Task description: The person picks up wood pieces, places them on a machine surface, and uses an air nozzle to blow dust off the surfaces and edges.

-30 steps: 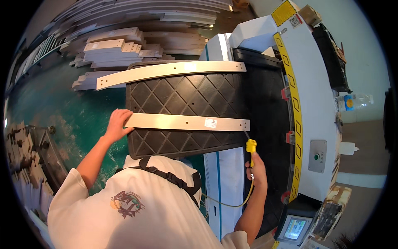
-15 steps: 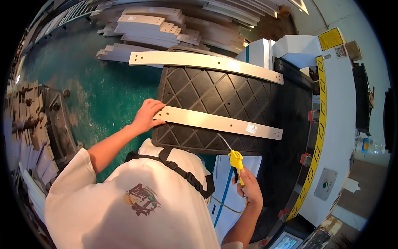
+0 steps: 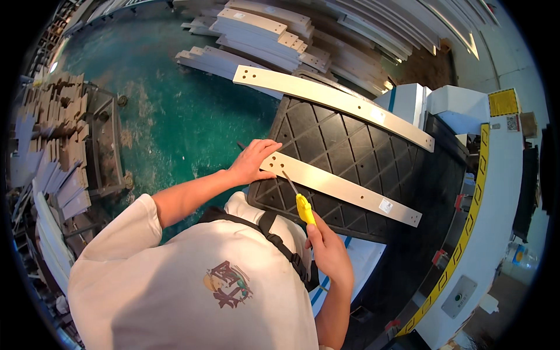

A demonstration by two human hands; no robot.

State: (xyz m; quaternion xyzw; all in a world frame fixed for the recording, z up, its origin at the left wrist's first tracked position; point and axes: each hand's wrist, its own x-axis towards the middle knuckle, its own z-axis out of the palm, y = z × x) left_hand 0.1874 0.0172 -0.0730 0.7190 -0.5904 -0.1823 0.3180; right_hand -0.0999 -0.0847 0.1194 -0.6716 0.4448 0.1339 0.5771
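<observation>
A pale board (image 3: 335, 184) with drilled holes and a small white label lies across a black ribbed mat (image 3: 320, 129). My left hand (image 3: 252, 161) grips its left end, thumb on the near edge and fingers over the far one. In my right hand (image 3: 328, 249) is a yellow air blow gun (image 3: 304, 209), its thin metal nozzle pointing at the holes near that left end. The nozzle tip is at the board or very close to it; I cannot tell if it touches. A second drilled board (image 3: 335, 97) lies along the mat's far edge, its left end overhanging.
Stacks of pale boards (image 3: 256, 36) stand beyond the mat. At the left, a metal rack (image 3: 104, 146) is beside more stacked pieces. A white machine (image 3: 500, 175) with a yellow-and-black strip (image 3: 466, 239) and a green button (image 3: 459, 297) runs along the right.
My right hand has moved the blow gun leftward, from the board's middle to the holes beside my left hand. The view has turned, shifting everything right. My left hand keeps its grip.
</observation>
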